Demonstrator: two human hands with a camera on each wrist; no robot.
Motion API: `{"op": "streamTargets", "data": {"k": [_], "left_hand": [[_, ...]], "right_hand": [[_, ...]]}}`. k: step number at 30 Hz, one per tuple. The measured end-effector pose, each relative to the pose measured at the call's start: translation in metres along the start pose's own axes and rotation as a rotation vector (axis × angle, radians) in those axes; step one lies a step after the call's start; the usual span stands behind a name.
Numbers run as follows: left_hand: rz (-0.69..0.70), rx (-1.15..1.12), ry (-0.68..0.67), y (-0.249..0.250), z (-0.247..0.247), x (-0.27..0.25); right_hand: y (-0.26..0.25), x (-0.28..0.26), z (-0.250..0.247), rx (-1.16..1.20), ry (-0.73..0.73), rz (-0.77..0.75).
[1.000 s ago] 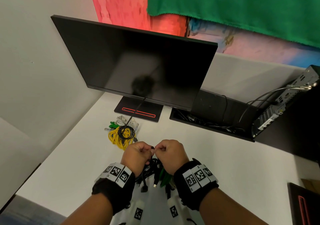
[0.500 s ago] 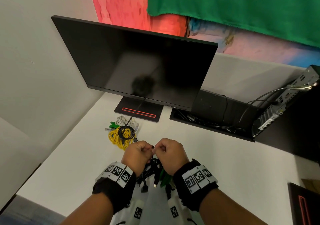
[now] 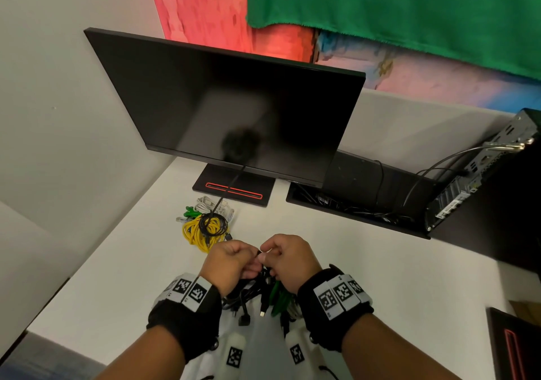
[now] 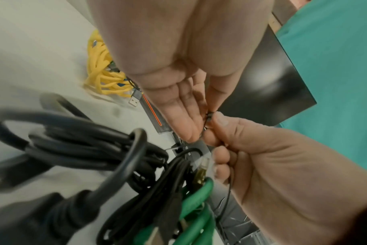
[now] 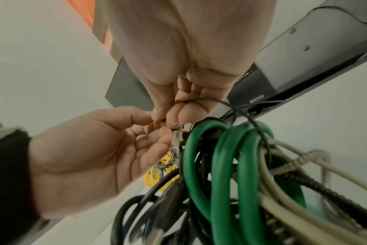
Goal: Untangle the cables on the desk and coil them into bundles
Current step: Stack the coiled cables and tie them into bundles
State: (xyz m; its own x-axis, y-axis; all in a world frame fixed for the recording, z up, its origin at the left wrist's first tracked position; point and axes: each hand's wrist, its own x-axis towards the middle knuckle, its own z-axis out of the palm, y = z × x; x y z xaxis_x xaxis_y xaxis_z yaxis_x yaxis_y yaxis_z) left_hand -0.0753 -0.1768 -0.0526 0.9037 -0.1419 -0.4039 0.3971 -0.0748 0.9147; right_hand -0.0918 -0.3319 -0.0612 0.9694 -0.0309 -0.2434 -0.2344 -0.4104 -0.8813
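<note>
The monitor (image 3: 234,110) stands at the back of the worktop (image 3: 395,277), its base (image 3: 234,187) beneath it. Just in front of the base lies a heap of coiled cables (image 3: 206,223). Nearer the person, the left hand (image 3: 231,264) and right hand (image 3: 288,259) meet above a tangle of cables (image 3: 257,294). To the right of the monitor, a cable tray (image 3: 357,204) sits behind the worktop, with a computer case (image 3: 480,168) further right.

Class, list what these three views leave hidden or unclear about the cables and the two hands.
1. Head view: the tangle sits behind both hands; its knots are hidden.
2. Left wrist view: the thin black wire is too small to identify; nearer black cables are blurred.
3. Right wrist view: green cables leave the bottom edge.
</note>
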Motion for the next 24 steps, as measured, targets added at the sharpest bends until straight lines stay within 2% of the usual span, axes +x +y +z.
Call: {"op": "streamTargets", "data": {"k": [4,7,12,14,18,21,24], "left_hand": [[-0.108,-0.068,-0.041,0.004,-0.006,0.001],[-0.226,-0.145,-0.123,0.008,-0.014,0.002],[-0.267,0.008,-0.171,0.012,-0.021,0.004],[-0.255,0.064,-0.164,0.014,-0.021,0.003],[-0.189,0.080,-0.069,0.020,-0.021,0.001],[-0.105,0.001,-0.035,0.034,-0.021,0.001],[-0.005,-0.046,-0.089,0.052,-0.018,-0.002]], "right_hand": [[0.002,0.000,0.005,-0.043,-0.011,-0.080],[0.004,-0.003,0.007,-0.082,-0.013,-0.142],[0.003,-0.008,0.005,-0.149,-0.050,-0.184],[0.002,-0.010,0.001,-0.193,-0.046,-0.231],[0.002,-0.011,-0.005,-0.295,0.004,-0.289],[0.010,-0.016,-0.013,-0.368,-0.028,-0.232],[0.017,-0.023,-0.021,-0.331,-0.127,-0.110]]}}
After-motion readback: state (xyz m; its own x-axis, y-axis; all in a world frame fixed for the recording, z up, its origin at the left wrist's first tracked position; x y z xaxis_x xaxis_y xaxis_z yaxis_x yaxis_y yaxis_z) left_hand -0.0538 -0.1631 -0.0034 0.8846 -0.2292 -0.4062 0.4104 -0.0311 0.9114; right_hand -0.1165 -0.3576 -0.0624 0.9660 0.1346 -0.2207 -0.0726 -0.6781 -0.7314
